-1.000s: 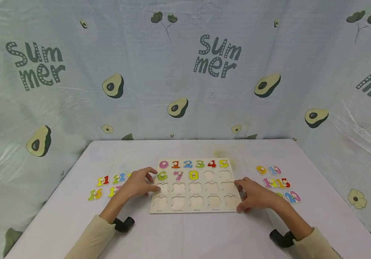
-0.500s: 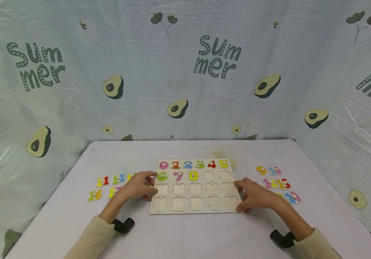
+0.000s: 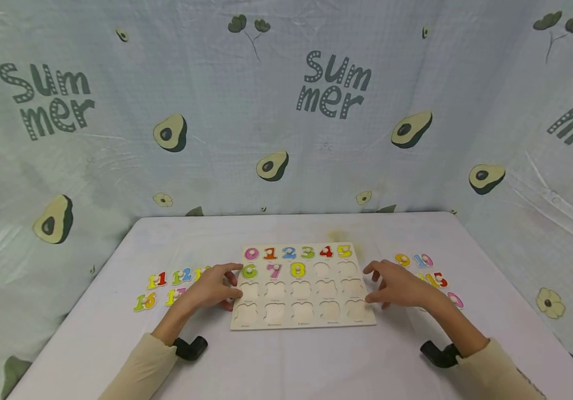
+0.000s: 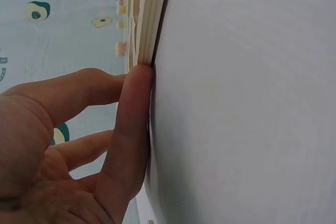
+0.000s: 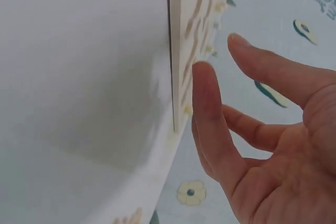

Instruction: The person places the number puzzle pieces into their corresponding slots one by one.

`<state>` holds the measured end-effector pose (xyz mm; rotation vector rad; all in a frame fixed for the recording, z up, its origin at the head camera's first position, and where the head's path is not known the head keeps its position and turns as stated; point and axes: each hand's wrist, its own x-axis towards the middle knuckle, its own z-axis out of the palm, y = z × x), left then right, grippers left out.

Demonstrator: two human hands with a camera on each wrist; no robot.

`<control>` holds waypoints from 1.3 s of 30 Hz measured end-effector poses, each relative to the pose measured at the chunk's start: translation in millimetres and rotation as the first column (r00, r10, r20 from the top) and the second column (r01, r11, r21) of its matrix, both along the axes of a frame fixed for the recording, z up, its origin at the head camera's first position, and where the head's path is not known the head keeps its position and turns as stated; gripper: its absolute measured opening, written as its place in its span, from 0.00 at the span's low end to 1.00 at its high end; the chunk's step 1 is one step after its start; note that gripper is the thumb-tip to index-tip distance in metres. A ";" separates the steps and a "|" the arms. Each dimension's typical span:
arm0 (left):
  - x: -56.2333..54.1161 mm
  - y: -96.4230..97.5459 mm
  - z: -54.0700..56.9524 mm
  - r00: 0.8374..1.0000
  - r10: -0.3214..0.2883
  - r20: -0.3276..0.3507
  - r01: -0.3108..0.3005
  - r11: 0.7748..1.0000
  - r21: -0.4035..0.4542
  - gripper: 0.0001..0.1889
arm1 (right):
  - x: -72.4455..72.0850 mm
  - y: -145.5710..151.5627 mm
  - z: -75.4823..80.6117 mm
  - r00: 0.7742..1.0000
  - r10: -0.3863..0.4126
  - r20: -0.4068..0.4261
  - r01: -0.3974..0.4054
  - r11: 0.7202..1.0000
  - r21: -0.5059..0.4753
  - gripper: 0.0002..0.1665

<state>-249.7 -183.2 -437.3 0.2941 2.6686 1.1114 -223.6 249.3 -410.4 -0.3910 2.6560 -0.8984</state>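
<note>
A wooden number puzzle board [image 3: 303, 286] lies mid-table. Knobbed number pieces such as the pink 0 [image 3: 252, 254] and yellow 8 [image 3: 298, 270] sit in its two far rows, and bare recesses show in the nearer rows. My left hand [image 3: 211, 285] touches the board's left edge with thumb and fingertips. In the left wrist view, one finger [image 4: 134, 103] rests against the board's side edge [image 4: 153, 19]. Just off the right edge hovers my right hand [image 3: 400, 284], its fingers loosely bent and apart from the board [image 5: 178, 51] in the right wrist view.
Left of the board lie loose pieces, among them the 11 [image 3: 157, 280], 12 [image 3: 182, 276] and 16 [image 3: 145, 301]. Right of it are the 9 [image 3: 403, 260], 10 [image 3: 423, 260] and 15 [image 3: 436, 280], some partly covered by my right hand. A printed curtain [image 3: 206, 111] backs the table.
My right hand has let go of the board's right edge and lifted slightly away from it. Earlier, the left thumb drew back from over the board to its edge. The head view shifts slightly.
</note>
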 end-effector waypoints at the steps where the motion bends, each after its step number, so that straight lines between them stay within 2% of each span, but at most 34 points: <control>1: -0.1 0.1 0.2 1.000 -0.002 0.003 0.002 1.000 0.004 0.36 | -3.2 2.4 3.2 1.000 -0.007 -0.016 0.007 1.000 -0.001 0.36; 7: -0.2 0.5 1.1 1.000 0.004 0.011 -0.004 1.000 -0.011 0.36 | -29.7 21.0 22.8 0.989 -0.005 -0.146 0.008 1.000 0.022 0.25; 10: 1.0 0.4 1.3 1.000 0.013 0.013 -0.012 1.000 -0.020 0.36 | -45.7 31.8 26.8 0.982 0.006 -0.190 0.004 0.998 0.055 0.22; 14: 2.7 0.7 1.6 0.999 0.004 0.044 -0.005 1.000 0.016 0.36 | -62.8 45.8 29.7 0.976 0.019 -0.219 0.009 0.992 0.127 0.21; 19: 3.5 1.5 1.4 0.998 0.003 0.070 -0.007 0.999 0.052 0.36 | -78.2 60.9 27.3 0.981 0.025 -0.191 0.010 0.983 0.182 0.20; 28: 1.0 2.2 1.7 0.997 0.001 0.082 -0.007 0.997 0.080 0.36 | -93.3 84.2 13.6 0.999 0.016 -0.038 -0.008 0.975 0.222 0.14; 31: 0.9 2.2 1.9 0.997 -0.001 0.083 -0.006 0.997 0.083 0.36 | -94.0 87.1 10.7 1.000 0.004 -0.001 -0.004 0.974 0.226 0.11; 39: 3.5 1.2 -0.6 0.995 0.006 0.098 -0.013 0.997 0.080 0.36 | -88.4 84.9 5.3 1.000 -0.014 0.007 0.013 0.979 0.201 0.05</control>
